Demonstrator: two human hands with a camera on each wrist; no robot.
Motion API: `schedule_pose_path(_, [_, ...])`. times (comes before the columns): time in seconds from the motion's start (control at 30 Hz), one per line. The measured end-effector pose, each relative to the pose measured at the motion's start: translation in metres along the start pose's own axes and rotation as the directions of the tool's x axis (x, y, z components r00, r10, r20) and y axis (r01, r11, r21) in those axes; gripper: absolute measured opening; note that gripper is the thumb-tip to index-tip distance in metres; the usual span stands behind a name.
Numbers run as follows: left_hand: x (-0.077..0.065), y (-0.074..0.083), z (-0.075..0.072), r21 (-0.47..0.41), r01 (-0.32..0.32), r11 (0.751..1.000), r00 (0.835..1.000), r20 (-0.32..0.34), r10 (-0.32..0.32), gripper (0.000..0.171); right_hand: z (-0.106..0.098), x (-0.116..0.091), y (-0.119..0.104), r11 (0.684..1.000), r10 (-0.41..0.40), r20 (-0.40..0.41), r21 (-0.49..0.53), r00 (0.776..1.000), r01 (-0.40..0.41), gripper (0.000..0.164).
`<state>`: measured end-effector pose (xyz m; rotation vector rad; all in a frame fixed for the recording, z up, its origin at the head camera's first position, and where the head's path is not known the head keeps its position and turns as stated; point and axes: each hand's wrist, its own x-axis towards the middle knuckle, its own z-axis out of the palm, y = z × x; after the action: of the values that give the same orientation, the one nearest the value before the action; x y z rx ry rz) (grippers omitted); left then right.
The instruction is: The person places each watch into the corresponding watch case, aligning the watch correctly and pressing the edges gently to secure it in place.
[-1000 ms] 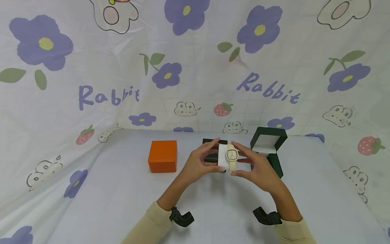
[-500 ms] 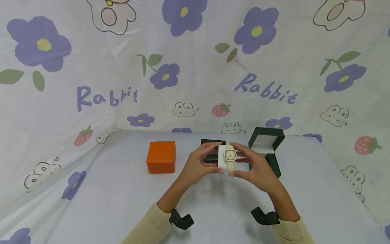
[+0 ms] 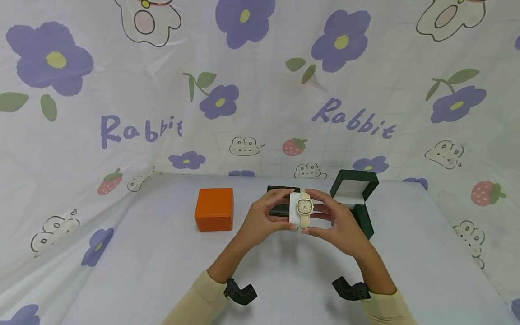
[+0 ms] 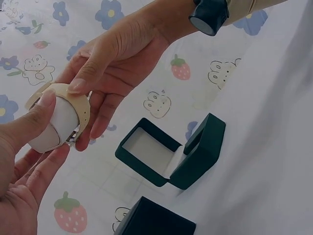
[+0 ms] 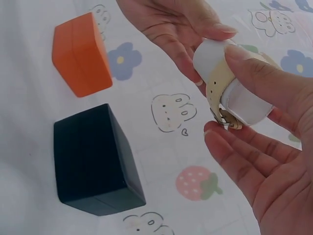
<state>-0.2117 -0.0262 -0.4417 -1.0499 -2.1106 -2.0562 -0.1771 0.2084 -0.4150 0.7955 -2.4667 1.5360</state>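
A cream-strapped wristwatch (image 3: 304, 206) with a squarish face is looped around a white watch cushion (image 3: 294, 210), held up before me. My left hand (image 3: 264, 214) pinches the cushion's left end between thumb and fingers. From the other side, my right hand (image 3: 339, 225) grips the watch and cushion, its thumb and fingertips at the strap's edges. The left wrist view shows the punched strap (image 4: 82, 108) curving round the cushion, with a thumb pressed on it. In the right wrist view, the buckle (image 5: 224, 117) lies close above the right fingertips.
An orange box (image 3: 213, 210) stands on the white-covered table (image 3: 162, 262) at left. Behind my left hand is a dark box (image 3: 280, 210), partly hidden. To the right, a green watch box (image 3: 367, 221) has its lid raised, showing a pale lining. A patterned cloth hangs behind.
The watch now sits slightly farther left over the cushion, and my right hand has shifted left with it. The whole head view has drifted slightly. Both hands keep their hold.
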Motion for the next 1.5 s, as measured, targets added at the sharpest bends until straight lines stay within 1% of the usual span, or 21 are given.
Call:
schedule_pose_path(0.3, [0.001, -0.001, -0.001, -0.013, -0.022, 1.000, 1.000, 0.019, 0.023, 0.082, 0.002, 0.001, 0.001, 1.000, 0.003, 0.000, 0.021, 1.000, -0.003, 0.089])
schedule_pose_path(0.53, [0.002, -0.002, -0.002, -0.008, -0.028, 1.000, 0.999, 0.016, 0.028, 0.081, 0.003, 0.001, 0.000, 0.999, -0.008, 0.003, 0.036, 1.000, 0.008, 0.086])
schedule_pose_path(0.83, [0.002, -0.002, -0.001, -0.013, -0.038, 0.999, 0.999, 0.019, 0.038, 0.082, 0.006, 0.003, 0.000, 0.997, -0.006, -0.018, 0.075, 1.000, 0.007, 0.073])
schedule_pose_path(1.07, [0.002, -0.002, -0.001, 0.006, -0.045, 0.999, 0.999, 0.006, 0.045, 0.081, 0.009, 0.003, -0.001, 0.997, -0.020, -0.039, 0.072, 0.999, 0.022, 0.073])
schedule_pose_path(1.5, [0.000, -0.002, 0.001, 0.000, -0.031, 1.000, 0.999, -0.011, 0.031, 0.082, 0.012, 0.000, -0.003, 0.996, -0.001, -0.059, 0.087, 0.998, 0.006, 0.076])
